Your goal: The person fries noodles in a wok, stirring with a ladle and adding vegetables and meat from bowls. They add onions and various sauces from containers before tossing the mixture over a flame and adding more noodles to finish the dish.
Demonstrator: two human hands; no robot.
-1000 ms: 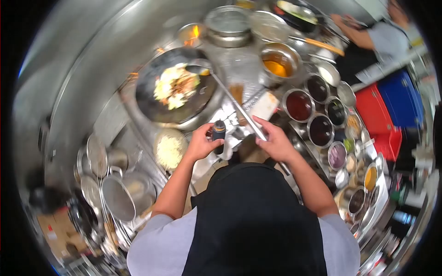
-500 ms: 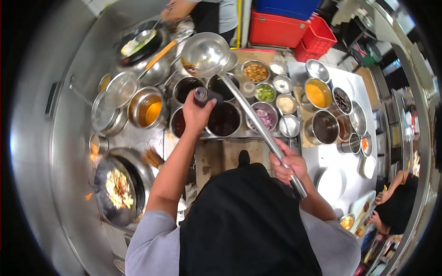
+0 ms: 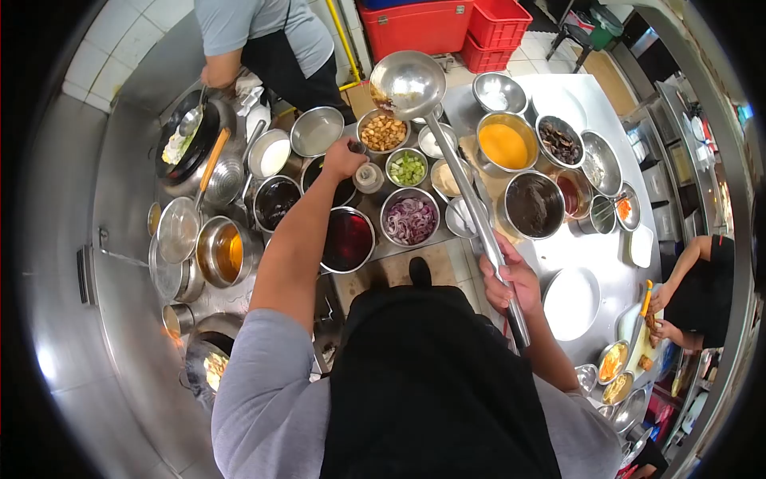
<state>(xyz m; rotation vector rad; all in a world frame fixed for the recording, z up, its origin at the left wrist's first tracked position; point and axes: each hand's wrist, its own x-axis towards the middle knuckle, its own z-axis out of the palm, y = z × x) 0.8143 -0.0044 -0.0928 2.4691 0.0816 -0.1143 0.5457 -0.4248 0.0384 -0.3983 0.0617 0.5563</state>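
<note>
My right hand point(image 3: 511, 278) is wrapped round the long metal handle of a ladle point(image 3: 408, 80). The ladle's wide bowl is raised over the far side of the counter, with brown residue on its left inner side. Farther left, my left hand point(image 3: 345, 158) reaches out among the ingredient bowls, its fingers closed round a dark bottle point(image 3: 358, 147) that is mostly hidden by the hand. Right beside that hand stands a small clear jar point(image 3: 368, 177). Around it are a bowl of fried cubes point(image 3: 383, 131), chopped green vegetable point(image 3: 408, 168), sliced red onion point(image 3: 410, 219) and a pot of dark red liquid point(image 3: 349, 239).
At lower left a wok point(image 3: 209, 363) holds food, with flame near it. A strainer point(image 3: 179, 230) lies by a pot of amber liquid point(image 3: 229, 254). A co-worker point(image 3: 271, 48) stands at another wok. At right, another person's hands point(image 3: 661, 311) work at a cutting board.
My left hand has moved forward with the dark bottle, to beside the clear jar. The view has turned toward the right-hand counter. My right hand still grips the raised ladle.
</note>
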